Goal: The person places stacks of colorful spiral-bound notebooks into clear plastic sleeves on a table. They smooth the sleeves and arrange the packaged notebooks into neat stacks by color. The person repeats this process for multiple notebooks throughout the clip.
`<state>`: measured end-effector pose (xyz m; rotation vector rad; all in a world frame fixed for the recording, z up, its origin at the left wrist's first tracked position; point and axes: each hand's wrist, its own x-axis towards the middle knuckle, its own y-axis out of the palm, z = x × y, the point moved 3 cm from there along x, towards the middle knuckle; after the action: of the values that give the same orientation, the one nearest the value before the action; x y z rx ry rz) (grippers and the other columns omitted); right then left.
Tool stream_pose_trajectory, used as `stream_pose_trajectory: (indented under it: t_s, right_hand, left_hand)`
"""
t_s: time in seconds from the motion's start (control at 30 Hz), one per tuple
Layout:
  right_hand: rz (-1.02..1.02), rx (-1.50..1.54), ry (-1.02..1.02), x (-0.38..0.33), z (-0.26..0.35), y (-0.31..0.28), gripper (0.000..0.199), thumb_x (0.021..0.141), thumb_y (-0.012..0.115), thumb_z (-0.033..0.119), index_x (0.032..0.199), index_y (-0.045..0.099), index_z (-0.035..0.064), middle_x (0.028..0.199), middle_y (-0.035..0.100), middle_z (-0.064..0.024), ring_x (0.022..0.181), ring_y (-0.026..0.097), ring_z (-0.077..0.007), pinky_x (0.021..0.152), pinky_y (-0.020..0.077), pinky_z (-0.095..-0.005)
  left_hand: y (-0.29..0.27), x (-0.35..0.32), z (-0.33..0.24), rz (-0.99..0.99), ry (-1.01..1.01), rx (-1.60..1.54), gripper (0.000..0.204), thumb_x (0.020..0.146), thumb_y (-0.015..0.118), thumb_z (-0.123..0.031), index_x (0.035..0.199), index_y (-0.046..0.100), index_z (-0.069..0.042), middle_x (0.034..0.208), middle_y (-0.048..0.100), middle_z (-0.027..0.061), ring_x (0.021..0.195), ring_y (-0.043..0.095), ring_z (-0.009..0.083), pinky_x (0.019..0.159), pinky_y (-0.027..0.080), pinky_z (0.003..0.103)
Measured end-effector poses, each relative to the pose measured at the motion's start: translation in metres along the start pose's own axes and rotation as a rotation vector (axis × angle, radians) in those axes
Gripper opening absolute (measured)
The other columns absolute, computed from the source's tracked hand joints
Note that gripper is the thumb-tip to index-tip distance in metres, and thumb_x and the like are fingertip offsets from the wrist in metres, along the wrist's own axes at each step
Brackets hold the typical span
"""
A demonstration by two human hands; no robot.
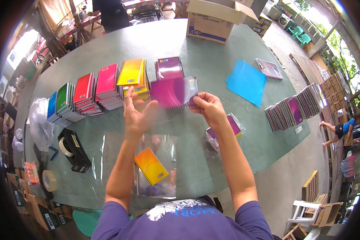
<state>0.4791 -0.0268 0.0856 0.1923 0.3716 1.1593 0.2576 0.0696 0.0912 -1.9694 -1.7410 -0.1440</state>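
Observation:
A purple spiral notebook (168, 93) is raised over the table, its coil along the lower edge. My right hand (209, 108) pinches it at the lower right corner. My left hand (136, 114) is open beside its left end, fingers spread and slightly blurred, with nothing in them. Below my hands, a yellow-orange spiral notebook (151, 166) lies tilted on a clear plastic sheet (168, 147). Behind the raised notebook is a purple notebook stack (169, 67). To its left stand yellow (131, 73), pink (107, 78), red (84, 87), green (63, 95) and blue (52, 105) stacks.
On the green table (212, 56), a black tape dispenser (79, 158) and crumpled clear plastic (40, 122) lie left. Wrapped notebooks (235, 125) sit by my right forearm. Blue sheets (248, 82) and a long notebook row (295, 110) occupy the right. A cardboard box (209, 27) stands at the far edge.

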Motion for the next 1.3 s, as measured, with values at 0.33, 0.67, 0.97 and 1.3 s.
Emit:
stream_pose_trajectory:
  t_s: [0.33,0.67,0.97,1.3]
  right_hand:
    - [-0.590,-1.492,-0.567,-0.147,-0.043,-0.043,0.012,0.079,0.066,0.011,0.085,0.059,0.0026,0.080,0.057,-0.0108,0.076,0.056,-0.0289,0.068,0.0461,-0.0381]
    - [-0.469,-1.174,-0.504,-0.164,-0.069,-0.050,0.013,0.077,0.063,0.000,0.091,0.063,0.0010,0.081,0.058,-0.0115,0.075,0.057,-0.0286,0.067,0.0466,-0.0378]
    - [-0.444,-1.152,-0.471,-0.164,-0.085,-0.045,0.017,0.076,0.064,-0.001,0.094,0.062,0.0006,0.085,0.058,-0.0129,0.079,0.058,-0.0290,0.068,0.0472,-0.0376]
    - [-0.530,-1.318,-0.549,-0.142,-0.069,-0.039,0.015,0.077,0.062,0.000,0.092,0.062,-0.0009,0.081,0.056,-0.0123,0.073,0.056,-0.0281,0.066,0.0463,-0.0375]
  left_hand:
    - [0.014,-0.137,0.051,0.963,-1.106,-0.800,0.027,0.090,0.056,-0.019,0.110,0.047,-0.003,0.072,0.060,0.0099,0.044,0.056,0.0147,0.033,0.041,0.025]
    - [0.086,-0.142,0.036,1.007,-0.987,-0.845,0.025,0.091,0.056,-0.019,0.110,0.049,-0.006,0.074,0.058,0.0047,0.048,0.053,0.0121,0.039,0.039,0.024]
    - [0.101,-0.189,0.041,0.662,-0.957,-0.970,0.025,0.095,0.051,-0.021,0.116,0.044,-0.010,0.085,0.060,0.0046,0.059,0.059,0.0130,0.048,0.049,0.027]
    - [0.118,-0.196,0.030,0.980,-0.839,-0.822,0.016,0.093,0.053,-0.027,0.098,0.053,-0.012,0.076,0.055,-0.0028,0.059,0.047,0.0061,0.049,0.037,0.022]
